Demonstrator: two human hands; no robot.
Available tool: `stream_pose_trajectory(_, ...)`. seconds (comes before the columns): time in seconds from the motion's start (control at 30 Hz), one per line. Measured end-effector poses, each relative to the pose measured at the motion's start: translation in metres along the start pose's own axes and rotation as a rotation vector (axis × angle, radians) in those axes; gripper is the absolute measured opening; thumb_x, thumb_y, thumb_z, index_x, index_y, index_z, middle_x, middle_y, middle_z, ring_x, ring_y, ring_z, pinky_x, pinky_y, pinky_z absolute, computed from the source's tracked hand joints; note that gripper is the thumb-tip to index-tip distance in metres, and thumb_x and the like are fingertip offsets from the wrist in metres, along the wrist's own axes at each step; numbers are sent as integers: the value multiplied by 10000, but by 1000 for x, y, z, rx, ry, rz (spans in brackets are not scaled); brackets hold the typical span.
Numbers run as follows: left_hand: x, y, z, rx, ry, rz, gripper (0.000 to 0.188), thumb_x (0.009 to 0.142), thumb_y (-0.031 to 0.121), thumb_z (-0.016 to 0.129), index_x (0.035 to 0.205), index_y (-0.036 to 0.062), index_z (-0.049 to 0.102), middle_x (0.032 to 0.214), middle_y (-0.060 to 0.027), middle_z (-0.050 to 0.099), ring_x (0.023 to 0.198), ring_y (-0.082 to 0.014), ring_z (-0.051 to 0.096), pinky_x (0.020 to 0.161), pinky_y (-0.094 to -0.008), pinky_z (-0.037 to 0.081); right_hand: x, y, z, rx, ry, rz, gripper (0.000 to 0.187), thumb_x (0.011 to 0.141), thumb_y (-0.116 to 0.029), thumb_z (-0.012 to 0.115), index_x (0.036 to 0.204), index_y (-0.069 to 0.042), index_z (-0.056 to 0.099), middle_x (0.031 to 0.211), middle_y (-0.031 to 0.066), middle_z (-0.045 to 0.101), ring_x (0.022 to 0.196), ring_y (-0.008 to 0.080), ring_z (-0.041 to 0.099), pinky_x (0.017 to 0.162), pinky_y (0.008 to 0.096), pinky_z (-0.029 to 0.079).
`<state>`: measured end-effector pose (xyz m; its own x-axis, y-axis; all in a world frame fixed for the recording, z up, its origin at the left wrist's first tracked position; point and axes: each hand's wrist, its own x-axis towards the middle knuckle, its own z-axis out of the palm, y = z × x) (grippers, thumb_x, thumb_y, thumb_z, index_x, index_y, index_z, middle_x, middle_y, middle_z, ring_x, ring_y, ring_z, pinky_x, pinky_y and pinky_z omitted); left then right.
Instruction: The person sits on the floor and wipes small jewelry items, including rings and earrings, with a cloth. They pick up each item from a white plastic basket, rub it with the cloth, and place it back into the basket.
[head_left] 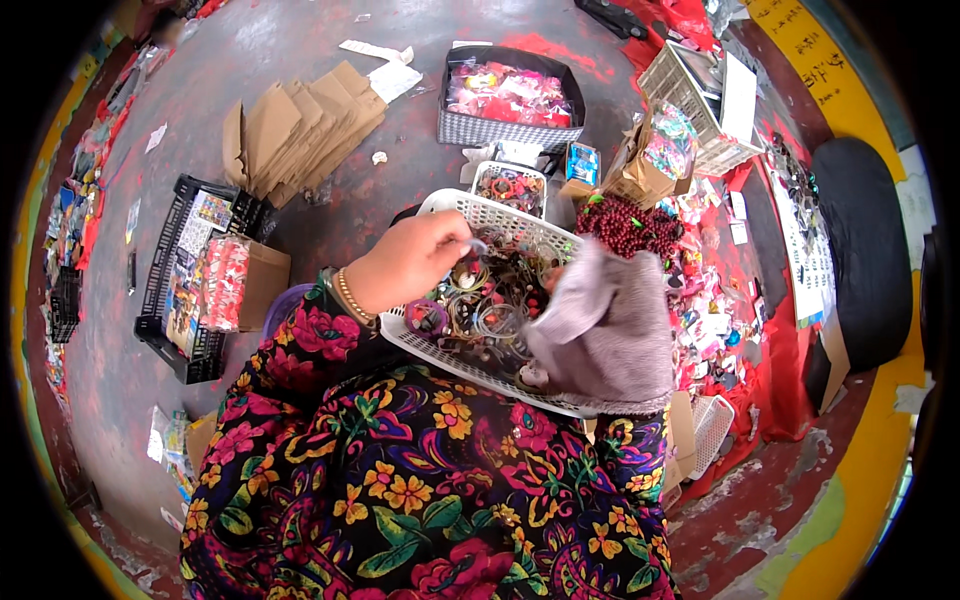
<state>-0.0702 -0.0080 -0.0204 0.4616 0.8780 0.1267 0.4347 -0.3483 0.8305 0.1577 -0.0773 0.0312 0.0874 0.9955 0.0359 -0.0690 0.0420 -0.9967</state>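
Observation:
A white perforated plastic basket sits in front of me, filled with a tangle of hair ties and bracelet-like rings. Above its left part, my left hand is closed in a pinch, a beaded bracelet round the wrist. At its fingertips shows a small greyish looped piece, too blurred to name. A greyish-pink cloth drapes over the basket's right side and covers most of my right hand. Only a reddish patch, perhaps its fingertips, shows at the cloth's left edge, so its grip is hidden.
Beyond the basket stand a small white basket of rings and a grey bin of packaged goods. Flattened cardboard and a black crate lie left. Dark red beads, a cream crate and scattered trinkets are right.

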Motion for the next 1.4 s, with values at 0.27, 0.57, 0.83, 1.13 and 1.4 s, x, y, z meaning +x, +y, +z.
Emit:
stream_pose_trajectory(0.27, -9, 16, -8, -1283, 20, -328, 161, 975, 166, 426, 1041, 45, 507, 1075, -185, 606, 1027, -283, 600, 884, -394, 486, 11, 8, -7, -484, -115, -237, 197, 827, -223, 575, 953, -106, 479, 824, 23, 503, 766, 167, 514, 740, 343, 398)
stream_pose_trajectory(0.57, -6, 21, 9, -1416, 41, -217, 106, 948, 76, 457, 1015, 56, 537, 1085, -164, 616, 1091, -265, 573, 896, -376, 481, 14, -6, 18, -1808, -168, -605, 184, 791, -23, 492, 974, -37, 507, 885, 113, 541, 829, 270, 573, 829, 334, 430)
stream_pose_trajectory(0.83, -5, 38, 23, -1182, -106, -290, 115, 913, 36, 513, 1029, 33, 516, 1043, -131, 613, 1005, -190, 592, 852, -312, 486, 13, 6, 21, -404, -99, -149, 300, 829, -34, 569, 1127, -5, 538, 1008, 142, 608, 926, 227, 613, 772, 301, 477)
stream_pose_trajectory(1.13, -6, 40, 26, -1003, -216, -202, 287, 883, 16, 536, 1159, -31, 479, 1003, -113, 597, 870, -139, 573, 765, -279, 470, 22, 39, 1, -60, -385, -229, 290, 708, 46, 600, 991, -15, 620, 904, 64, 653, 840, 193, 631, 745, 280, 484)
stream_pose_trajectory(1.4, -1, 39, 34, -1522, -186, -266, 193, 946, 104, 472, 1098, -10, 507, 731, 4, 450, 683, -110, 447, 761, -315, 412, 16, 47, -4, -414, -259, -251, 393, 766, 50, 585, 1148, 34, 495, 913, 98, 612, 779, 172, 588, 729, 301, 482)
